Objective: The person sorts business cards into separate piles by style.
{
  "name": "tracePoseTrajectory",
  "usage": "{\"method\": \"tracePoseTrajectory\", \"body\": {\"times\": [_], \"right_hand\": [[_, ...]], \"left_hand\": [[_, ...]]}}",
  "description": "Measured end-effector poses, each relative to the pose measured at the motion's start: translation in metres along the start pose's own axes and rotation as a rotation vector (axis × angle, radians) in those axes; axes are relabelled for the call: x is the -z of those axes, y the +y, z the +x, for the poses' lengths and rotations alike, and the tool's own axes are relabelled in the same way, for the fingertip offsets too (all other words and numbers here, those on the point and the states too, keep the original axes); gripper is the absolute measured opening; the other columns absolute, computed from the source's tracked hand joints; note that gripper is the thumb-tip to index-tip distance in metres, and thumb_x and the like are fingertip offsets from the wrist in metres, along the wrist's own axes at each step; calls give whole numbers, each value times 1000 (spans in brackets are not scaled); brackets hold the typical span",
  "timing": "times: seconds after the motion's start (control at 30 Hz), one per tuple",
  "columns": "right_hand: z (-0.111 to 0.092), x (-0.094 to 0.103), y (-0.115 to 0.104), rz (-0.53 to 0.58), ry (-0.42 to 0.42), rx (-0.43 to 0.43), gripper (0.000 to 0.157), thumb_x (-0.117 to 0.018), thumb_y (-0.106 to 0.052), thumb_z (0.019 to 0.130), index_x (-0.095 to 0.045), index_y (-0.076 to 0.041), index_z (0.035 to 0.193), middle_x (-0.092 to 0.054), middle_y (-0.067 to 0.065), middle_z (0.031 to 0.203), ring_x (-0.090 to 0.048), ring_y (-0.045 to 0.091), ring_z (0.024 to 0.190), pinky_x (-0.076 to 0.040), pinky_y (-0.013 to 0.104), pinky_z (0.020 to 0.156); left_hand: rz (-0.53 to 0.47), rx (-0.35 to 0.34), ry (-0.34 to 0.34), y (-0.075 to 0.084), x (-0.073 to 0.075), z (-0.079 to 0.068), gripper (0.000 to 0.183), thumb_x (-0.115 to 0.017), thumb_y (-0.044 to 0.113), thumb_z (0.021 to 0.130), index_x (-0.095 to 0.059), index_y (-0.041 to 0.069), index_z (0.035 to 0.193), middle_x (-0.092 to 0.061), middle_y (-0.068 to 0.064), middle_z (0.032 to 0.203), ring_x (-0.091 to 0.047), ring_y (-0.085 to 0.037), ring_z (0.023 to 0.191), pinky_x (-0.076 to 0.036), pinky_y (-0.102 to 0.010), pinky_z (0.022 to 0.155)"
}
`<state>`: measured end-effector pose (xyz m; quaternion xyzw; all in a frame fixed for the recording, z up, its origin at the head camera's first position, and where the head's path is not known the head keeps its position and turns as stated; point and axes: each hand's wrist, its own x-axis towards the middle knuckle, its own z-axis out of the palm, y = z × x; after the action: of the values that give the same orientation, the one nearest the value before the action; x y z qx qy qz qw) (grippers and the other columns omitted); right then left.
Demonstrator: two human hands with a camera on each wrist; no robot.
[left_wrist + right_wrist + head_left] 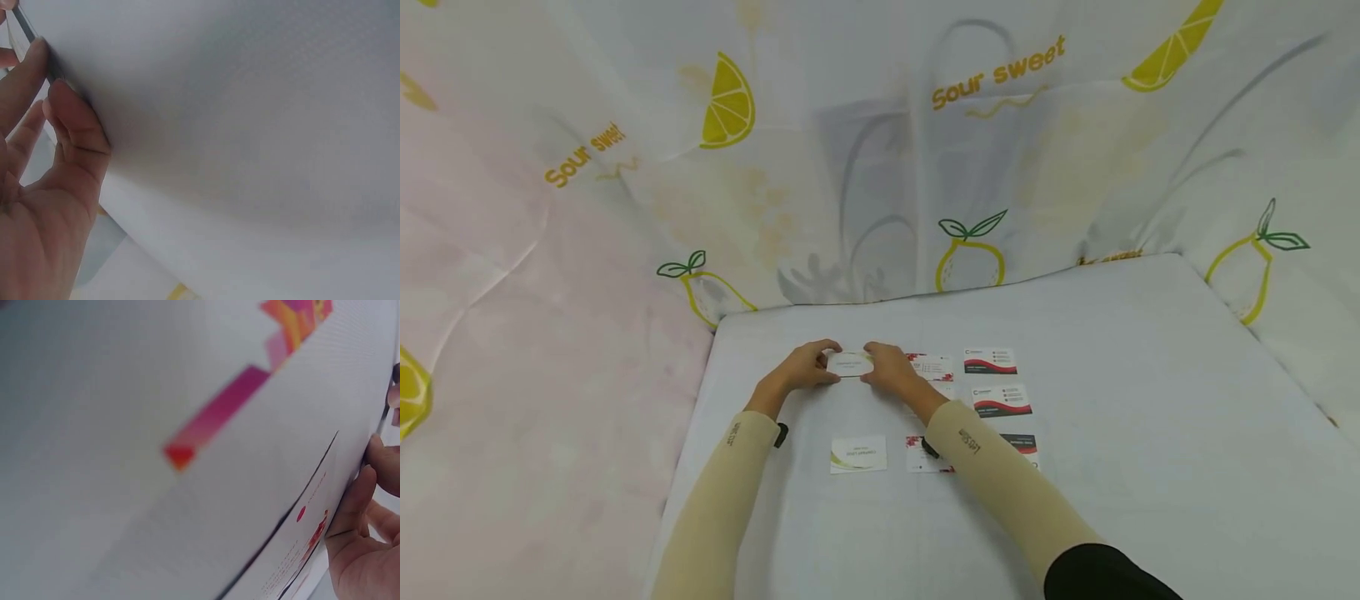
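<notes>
A white business card [850,364] with grey lettering and a yellowish edge lies between both hands at the far left of the card group. My left hand [805,367] pinches its left end, thumb on the near side and fingers on the far side. At the opposite end, my right hand [891,368] grips it the same way. In the left wrist view, fingertips of the left hand [62,175] hold the card's thin dark edge. Beside the right hand [362,544], the right wrist view shows a card with red print [306,544] close by on the table.
A similar white card [858,455] lies nearer on the white table [1150,433]. Red-patterned cards [934,367] form a column, partly hidden by the right arm. Black-and-red cards [990,361] form another to its right. A lemon-print cloth [865,167] hangs behind.
</notes>
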<state>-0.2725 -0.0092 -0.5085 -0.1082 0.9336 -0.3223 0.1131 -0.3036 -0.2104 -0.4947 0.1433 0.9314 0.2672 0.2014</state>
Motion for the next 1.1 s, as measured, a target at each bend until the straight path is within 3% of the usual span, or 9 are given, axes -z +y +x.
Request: {"method": "tracePoseTrajectory", "body": {"times": [0.7, 1.1], "right_hand": [[7, -3, 6, 15, -42, -37, 60, -77, -23, 87, -51, -10, 140, -60, 10, 137, -54, 29, 130, -40, 42, 110], [3, 0, 5, 48, -53, -55, 62, -77, -23, 87, -48, -7, 139, -60, 14, 134, -55, 31, 127, -41, 43, 108]], "left_hand": [[-41, -2, -14, -2, 1, -3, 54, -80, 16, 83, -56, 12, 132, -52, -6, 92, -50, -16, 75, -43, -27, 66], [-55, 18, -20, -2, 1, -2, 55, -80, 13, 83, -57, 12, 132, -53, -6, 93, -50, -17, 75, -43, -27, 65]]}}
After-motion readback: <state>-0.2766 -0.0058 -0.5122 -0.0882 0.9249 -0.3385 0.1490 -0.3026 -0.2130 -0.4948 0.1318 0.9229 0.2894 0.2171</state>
